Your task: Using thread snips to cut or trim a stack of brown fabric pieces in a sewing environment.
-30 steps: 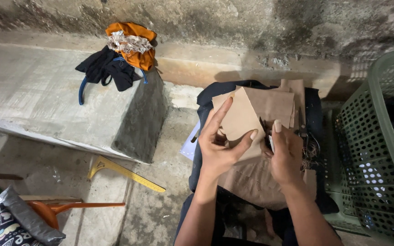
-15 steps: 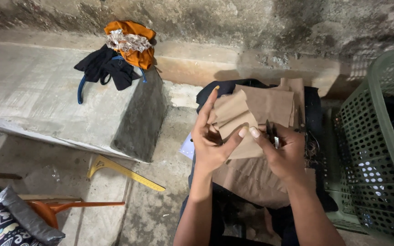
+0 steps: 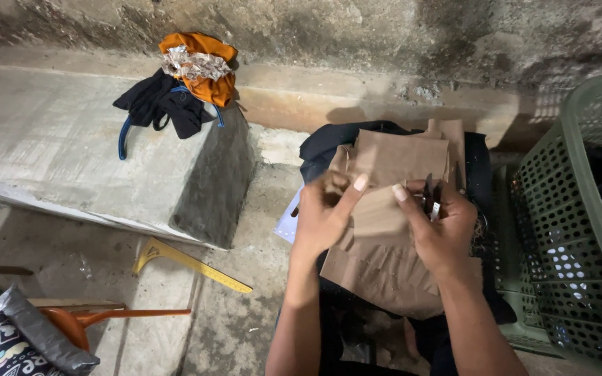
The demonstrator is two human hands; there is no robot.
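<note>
**Head view: both hands close on the brown paper piece**

Head-camera frames show your left hand [image 3: 325, 216] changing over the last second. Its fingers were spread and lifted above the brown paper pieces [image 3: 391, 230]; now they have folded down, and thumb and fingertips pinch the left edge of the topmost piece. Your right hand [image 3: 440, 233] has stayed on the right edge, its fingers curled round a small dark tool with a metal tip [image 3: 430, 198] — what kind of tool it is, you cannot tell from here. So the piece has gone from being touched on one side to being held on both.

The paper lies just ahead of you, stacked on dark blue cloth [image 3: 329, 143], right of the scene's middle. Nothing in the stack itself has shifted.

Around you:
- a green plastic basket [image 3: 580, 209] stands just beside the cloth on the right;
- a concrete slab [image 3: 71, 153] lies to the left, with a heap of black and orange clothes [image 3: 182, 83] at its far corner;
- a yellow set square [image 3: 189, 263] rests on the floor near the slab — well apart from your hands;
- an orange funnel [image 3: 85, 322] sits at the near left.
</note>
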